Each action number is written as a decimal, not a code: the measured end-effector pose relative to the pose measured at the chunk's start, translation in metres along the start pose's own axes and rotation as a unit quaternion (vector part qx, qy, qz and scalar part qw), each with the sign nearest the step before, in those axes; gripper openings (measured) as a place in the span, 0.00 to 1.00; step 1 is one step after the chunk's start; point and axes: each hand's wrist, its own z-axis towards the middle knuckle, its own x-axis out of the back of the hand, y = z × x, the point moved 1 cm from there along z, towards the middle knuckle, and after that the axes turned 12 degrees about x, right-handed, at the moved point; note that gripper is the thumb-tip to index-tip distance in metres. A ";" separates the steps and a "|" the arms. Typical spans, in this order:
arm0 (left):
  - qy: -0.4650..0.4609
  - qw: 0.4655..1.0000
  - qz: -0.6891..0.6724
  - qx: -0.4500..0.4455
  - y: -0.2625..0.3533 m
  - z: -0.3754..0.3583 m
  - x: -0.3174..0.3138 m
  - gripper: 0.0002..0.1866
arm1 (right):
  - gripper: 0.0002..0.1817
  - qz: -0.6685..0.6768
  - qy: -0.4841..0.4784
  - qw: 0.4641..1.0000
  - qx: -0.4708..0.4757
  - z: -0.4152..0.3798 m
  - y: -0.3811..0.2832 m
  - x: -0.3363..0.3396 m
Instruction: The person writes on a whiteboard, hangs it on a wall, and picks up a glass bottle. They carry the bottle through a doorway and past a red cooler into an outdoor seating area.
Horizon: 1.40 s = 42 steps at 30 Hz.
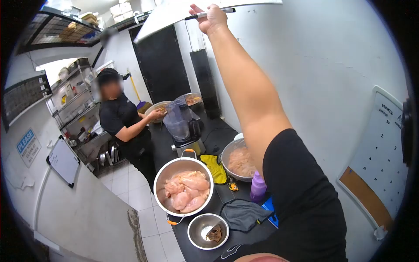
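My right hand (214,18) is raised high at the top of the view, fingers closed around a black-and-white marker (229,10). Just behind it is the lower edge of a large white panel (174,16). My bare forearm and black sleeve cross the view from the lower right. My left hand does not show. Below the arm, on the dark counter, stands a steel pot (159,185) with orange handles, holding raw chicken pieces (187,190). A small steel bowl (192,240) in front of it contains a brown lump.
Across the counter a person in black (124,115) reaches toward a bowl (152,114) beside a food processor (178,124). A colander (228,168) of pale meat, yellow cloth (213,168), grey cloth (244,215), phone (224,193) and purple bottle (258,188) lie nearby.
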 end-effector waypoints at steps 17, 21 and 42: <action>0.022 0.999 0.012 0.032 0.006 -0.003 0.001 0.27 | 0.15 -0.015 -0.044 0.997 -0.060 -0.047 -0.009 -0.064; 0.012 0.999 0.002 0.038 0.004 -0.006 -0.003 0.28 | 0.19 -0.019 -0.089 0.993 -0.073 -0.052 -0.009 -0.076; 0.164 0.974 0.158 -0.002 -0.033 0.002 -0.030 0.28 | 0.16 -0.345 -0.307 0.886 0.049 0.045 -0.022 -0.081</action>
